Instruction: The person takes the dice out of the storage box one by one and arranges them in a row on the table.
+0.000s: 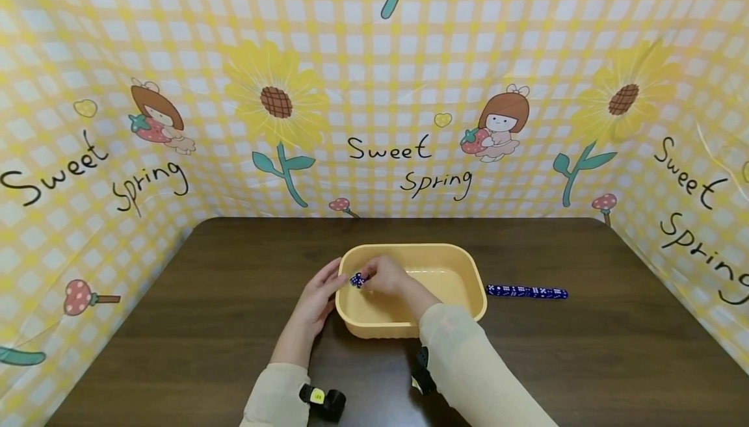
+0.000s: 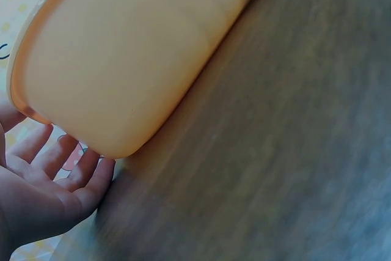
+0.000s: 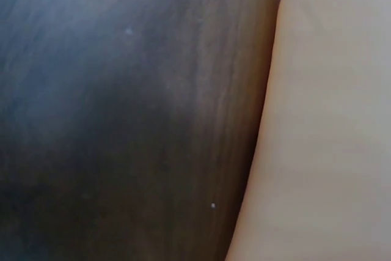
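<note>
A yellow plastic basin (image 1: pixel 445 294) with rounded corners stands on the table. My left hand (image 1: pixel 316 297) grips its left end, thumb at the rim and fingers against the outer wall, which the left wrist view also shows. My right hand (image 1: pixel 387 276) reaches over the near wall into the basin and pinches at a small cluster of dark blue dice (image 1: pixel 357 279) with white pips at the left end. Its fingers partly hide them. To the right of the basin, more blue dice (image 1: pixel 526 292) lie in a straight row on the table.
The dark wooden table (image 1: pixel 222 323) has a yellow checked cloth (image 1: pixel 374 89) behind it and at both sides. In the right wrist view the basin's outer wall (image 3: pixel 330 120) fills the right side, beside the tabletop.
</note>
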Motion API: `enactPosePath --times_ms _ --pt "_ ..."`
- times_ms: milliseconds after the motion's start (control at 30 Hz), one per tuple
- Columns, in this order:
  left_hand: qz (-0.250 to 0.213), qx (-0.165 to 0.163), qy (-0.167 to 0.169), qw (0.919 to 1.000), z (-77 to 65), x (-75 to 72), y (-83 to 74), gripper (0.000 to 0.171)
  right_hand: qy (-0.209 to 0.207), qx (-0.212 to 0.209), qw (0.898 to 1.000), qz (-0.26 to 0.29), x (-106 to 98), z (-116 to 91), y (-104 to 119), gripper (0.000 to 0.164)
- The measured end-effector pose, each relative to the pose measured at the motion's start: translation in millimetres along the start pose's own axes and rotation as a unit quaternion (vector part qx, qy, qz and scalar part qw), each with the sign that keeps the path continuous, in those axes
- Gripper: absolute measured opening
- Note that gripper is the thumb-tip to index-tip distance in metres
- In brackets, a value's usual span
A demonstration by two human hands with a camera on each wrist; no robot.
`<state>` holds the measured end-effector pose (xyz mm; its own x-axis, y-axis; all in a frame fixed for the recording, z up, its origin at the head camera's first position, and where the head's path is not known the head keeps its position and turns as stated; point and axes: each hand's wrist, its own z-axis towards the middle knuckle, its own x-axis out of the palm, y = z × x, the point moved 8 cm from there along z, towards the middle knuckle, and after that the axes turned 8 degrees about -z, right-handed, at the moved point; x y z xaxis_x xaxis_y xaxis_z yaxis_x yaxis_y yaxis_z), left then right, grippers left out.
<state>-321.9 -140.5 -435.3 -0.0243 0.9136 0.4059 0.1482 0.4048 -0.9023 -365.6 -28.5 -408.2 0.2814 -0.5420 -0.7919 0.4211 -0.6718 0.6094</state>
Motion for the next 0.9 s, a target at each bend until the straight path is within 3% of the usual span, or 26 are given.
enactPosePath --times_ms 467,900 --pt "0.002 0.001 0.004 1.0 0.4 0.3 0.3 0.046 0.003 0.01 0.997 -0.07 2.8 -0.9 0.0 0.009" --pt "0.003 0.003 0.0 1.0 1.6 -0.7 0.6 0.046 0.008 -0.006 1.0 0.021 -0.7 -2.5 2.7 0.01"
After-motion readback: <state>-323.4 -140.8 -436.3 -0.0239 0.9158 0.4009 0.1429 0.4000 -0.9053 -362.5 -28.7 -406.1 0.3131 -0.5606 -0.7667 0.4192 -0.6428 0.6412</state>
